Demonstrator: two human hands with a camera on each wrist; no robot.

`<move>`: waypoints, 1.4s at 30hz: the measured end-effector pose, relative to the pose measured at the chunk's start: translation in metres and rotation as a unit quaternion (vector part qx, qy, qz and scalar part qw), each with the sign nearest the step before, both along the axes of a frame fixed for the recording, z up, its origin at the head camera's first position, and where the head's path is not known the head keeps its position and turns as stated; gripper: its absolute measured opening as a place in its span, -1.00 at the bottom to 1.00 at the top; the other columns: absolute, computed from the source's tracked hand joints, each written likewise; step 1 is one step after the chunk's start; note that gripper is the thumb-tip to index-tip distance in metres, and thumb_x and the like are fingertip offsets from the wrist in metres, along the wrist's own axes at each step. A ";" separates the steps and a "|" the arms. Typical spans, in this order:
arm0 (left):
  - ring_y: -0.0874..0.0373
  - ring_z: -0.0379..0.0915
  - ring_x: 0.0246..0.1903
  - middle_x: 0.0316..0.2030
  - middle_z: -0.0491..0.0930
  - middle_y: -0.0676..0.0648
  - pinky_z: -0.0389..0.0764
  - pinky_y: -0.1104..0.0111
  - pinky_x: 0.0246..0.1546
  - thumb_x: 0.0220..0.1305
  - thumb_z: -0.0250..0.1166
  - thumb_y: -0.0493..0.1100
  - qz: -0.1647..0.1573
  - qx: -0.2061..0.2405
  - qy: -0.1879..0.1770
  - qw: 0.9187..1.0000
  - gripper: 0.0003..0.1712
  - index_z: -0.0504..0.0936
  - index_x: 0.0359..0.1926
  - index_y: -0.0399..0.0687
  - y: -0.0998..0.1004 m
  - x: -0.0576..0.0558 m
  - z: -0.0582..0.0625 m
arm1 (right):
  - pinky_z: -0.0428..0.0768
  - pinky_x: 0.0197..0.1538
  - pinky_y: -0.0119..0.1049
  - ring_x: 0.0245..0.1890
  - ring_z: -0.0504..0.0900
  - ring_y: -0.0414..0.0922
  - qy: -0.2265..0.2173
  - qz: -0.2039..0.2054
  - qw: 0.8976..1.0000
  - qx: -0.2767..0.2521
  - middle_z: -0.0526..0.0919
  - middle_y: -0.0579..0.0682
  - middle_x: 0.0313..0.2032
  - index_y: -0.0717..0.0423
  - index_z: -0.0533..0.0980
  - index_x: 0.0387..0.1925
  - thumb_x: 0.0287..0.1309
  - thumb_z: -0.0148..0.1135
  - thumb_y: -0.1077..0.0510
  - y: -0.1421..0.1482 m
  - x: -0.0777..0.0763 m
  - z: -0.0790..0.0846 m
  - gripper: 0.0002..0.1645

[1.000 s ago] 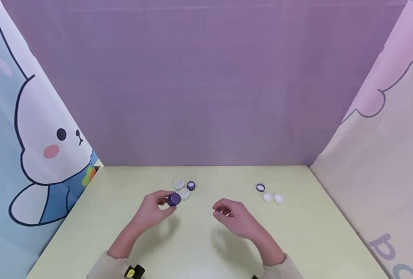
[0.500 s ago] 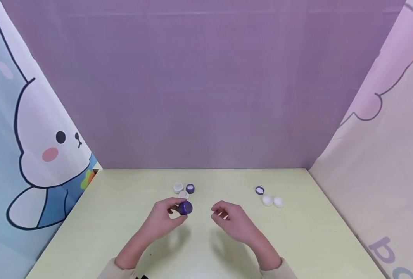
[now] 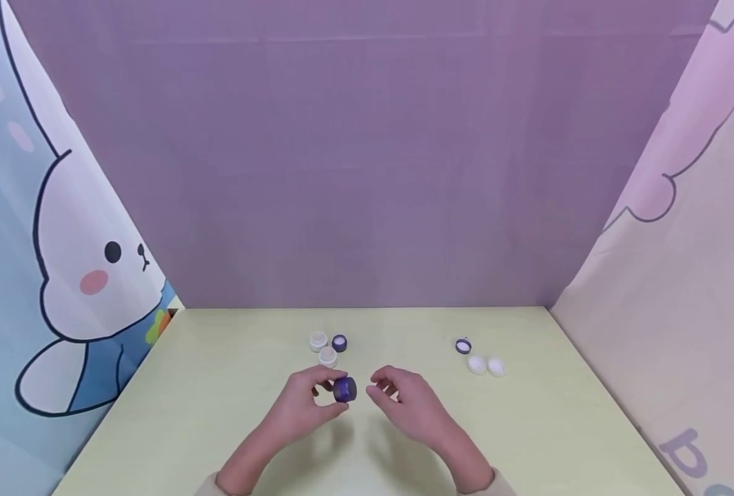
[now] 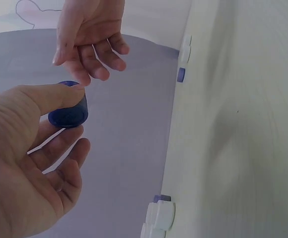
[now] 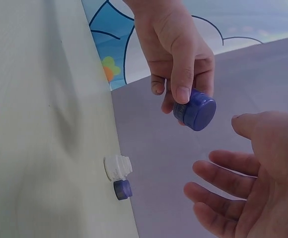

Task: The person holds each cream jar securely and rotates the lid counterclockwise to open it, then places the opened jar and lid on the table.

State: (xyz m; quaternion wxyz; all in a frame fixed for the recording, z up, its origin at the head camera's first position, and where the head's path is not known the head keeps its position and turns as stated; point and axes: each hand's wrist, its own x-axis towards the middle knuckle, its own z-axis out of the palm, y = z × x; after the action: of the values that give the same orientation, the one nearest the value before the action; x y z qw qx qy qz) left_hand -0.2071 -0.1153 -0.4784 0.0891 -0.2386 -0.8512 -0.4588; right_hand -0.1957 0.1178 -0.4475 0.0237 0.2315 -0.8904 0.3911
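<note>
My left hand pinches a small purple jar between thumb and fingers, held above the table. In the right wrist view the jar's smooth purple lid is on it and faces my right hand. My right hand hovers just to the right with fingers loosely bent, holding nothing and apart from the jar. Behind the left hand stand two white jars and a smaller-looking purple jar without its lid.
Towards the right of the pale table lie a purple lid and two white lids, close together. A purple cloth wall rises at the table's back edge, with printed curtains on both sides.
My left hand has carried the purple jar rightward, away from the white jars and close to my right hand. The jar has turned to the right. My right hand has shifted slightly left.
</note>
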 end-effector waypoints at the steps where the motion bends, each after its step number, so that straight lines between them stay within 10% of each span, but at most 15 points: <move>1: 0.15 0.53 -0.26 -0.21 0.62 0.25 0.55 0.17 -0.32 -0.08 0.57 -0.19 -0.001 0.001 -0.004 1.000 -0.52 0.69 -0.04 0.07 0.001 0.001 0.000 | 0.57 -0.22 -0.29 -0.29 0.58 -0.25 -0.001 0.000 1.000 0.003 0.63 -0.24 -0.28 0.00 0.57 -0.09 0.37 0.07 -0.17 0.000 0.001 0.000 -0.62; 22: 0.23 0.53 -0.26 -0.22 0.60 0.29 0.54 0.23 -0.31 0.00 0.54 -0.10 -0.035 -0.002 -0.015 0.999 -0.56 0.69 -0.04 0.15 0.016 0.006 -0.008 | 0.51 -0.31 -0.38 -0.38 0.57 -0.23 0.032 -0.005 0.997 0.072 0.66 -0.20 -0.34 -0.08 0.64 -0.20 0.08 0.34 -0.27 -0.004 0.003 -0.009 -0.58; 42: 0.22 0.55 -0.23 -0.22 0.60 0.32 0.54 0.26 -0.30 -0.05 0.56 -0.12 -0.035 -0.002 0.010 0.999 -0.56 0.69 -0.07 0.18 0.026 0.009 -0.017 | 0.50 -0.41 -0.41 -0.49 0.52 -0.32 -0.006 0.007 1.000 0.027 0.59 -0.35 -0.48 -0.12 0.67 -0.33 0.14 0.30 -0.27 0.000 0.006 -0.013 -0.66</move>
State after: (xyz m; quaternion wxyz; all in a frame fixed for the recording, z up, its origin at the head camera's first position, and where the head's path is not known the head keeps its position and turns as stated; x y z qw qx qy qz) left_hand -0.1983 -0.0896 -0.4956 0.0813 -0.2728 -0.8425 -0.4574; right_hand -0.1899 0.1173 -0.4600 0.0091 0.2360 -0.8992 0.3684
